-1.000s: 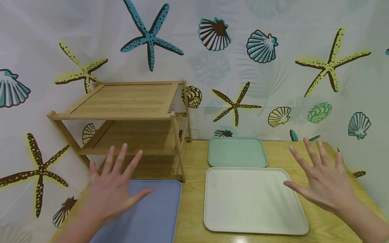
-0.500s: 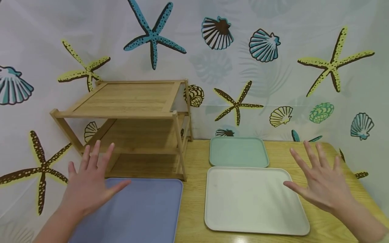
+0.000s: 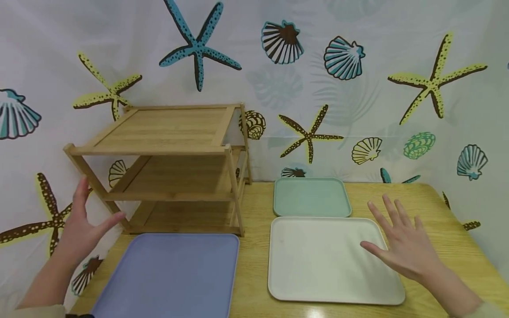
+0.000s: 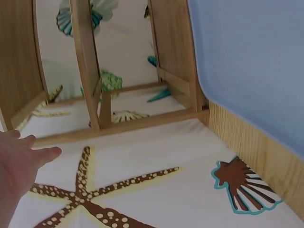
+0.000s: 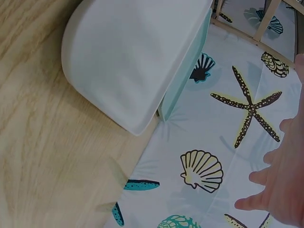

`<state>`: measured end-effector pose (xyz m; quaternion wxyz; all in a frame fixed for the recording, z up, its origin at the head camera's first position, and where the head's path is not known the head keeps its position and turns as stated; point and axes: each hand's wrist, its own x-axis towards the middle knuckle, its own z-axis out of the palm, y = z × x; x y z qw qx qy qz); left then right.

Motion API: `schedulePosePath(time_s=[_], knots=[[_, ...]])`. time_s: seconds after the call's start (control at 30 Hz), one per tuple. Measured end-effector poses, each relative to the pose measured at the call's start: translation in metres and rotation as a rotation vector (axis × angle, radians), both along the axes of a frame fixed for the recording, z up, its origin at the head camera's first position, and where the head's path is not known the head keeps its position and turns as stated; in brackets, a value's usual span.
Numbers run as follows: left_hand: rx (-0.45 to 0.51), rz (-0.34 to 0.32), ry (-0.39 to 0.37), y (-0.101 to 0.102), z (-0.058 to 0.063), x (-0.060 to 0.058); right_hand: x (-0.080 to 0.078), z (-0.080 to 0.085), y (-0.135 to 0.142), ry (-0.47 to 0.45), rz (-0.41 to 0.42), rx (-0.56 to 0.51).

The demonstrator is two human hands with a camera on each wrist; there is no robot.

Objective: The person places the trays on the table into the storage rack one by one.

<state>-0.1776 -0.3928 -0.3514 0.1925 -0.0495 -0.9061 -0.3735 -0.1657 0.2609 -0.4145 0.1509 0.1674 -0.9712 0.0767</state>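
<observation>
My left hand point(image 3: 81, 232) hovers in the air left of the blue tray point(image 3: 171, 274), turned edge-on with its thumb apart from the fingers; it holds nothing. In the left wrist view part of that hand point(image 4: 19, 166) shows at the left edge, near the wooden rack point(image 4: 88, 71). Above the right edge of the white tray point(image 3: 318, 260), my right hand point(image 3: 407, 247) is spread with fingers straight and touches nothing. The right wrist view catches the hand point(image 5: 285, 166) at its right edge.
A three-tier wooden shelf rack point(image 3: 167, 132) stands at the back left behind the blue tray. Behind the white tray lies a small green tray point(image 3: 312, 197). Everything rests on a wooden table point(image 3: 254, 265), and a curtain point(image 3: 278, 88) printed with starfish and shells surrounds it.
The left hand has moved left and turned from palm-down spread to edge-on. My right hand has shifted slightly left and down, still spread. The trays and rack have stayed put.
</observation>
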Motion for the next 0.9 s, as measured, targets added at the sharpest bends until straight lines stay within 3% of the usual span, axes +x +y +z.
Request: schedulePosePath(time_s=[0.13, 0.27, 0.5, 0.7, 0.9], knots=[[0.169, 0.070, -0.002, -0.016, 0.009, -0.018, -0.002, -0.008, 0.001, -0.039, 0.016, -0.037], [0.238, 0.149, -0.015, -0.028, 0.017, -0.036, -0.006, -0.015, 0.004, -0.077, 0.035, -0.083], [0.214, 0.258, -0.071, -0.035, 0.020, -0.059, -0.015, -0.026, 0.019, -0.178, 0.072, -0.227], [0.176, 0.315, -0.070, -0.033, 0.019, -0.076, -0.024, -0.036, 0.029, -0.298, 0.057, -0.363], [0.109, 0.407, -0.073, -0.034, 0.020, -0.085, -0.045, -0.041, 0.024, -0.304, 0.082, -0.479]])
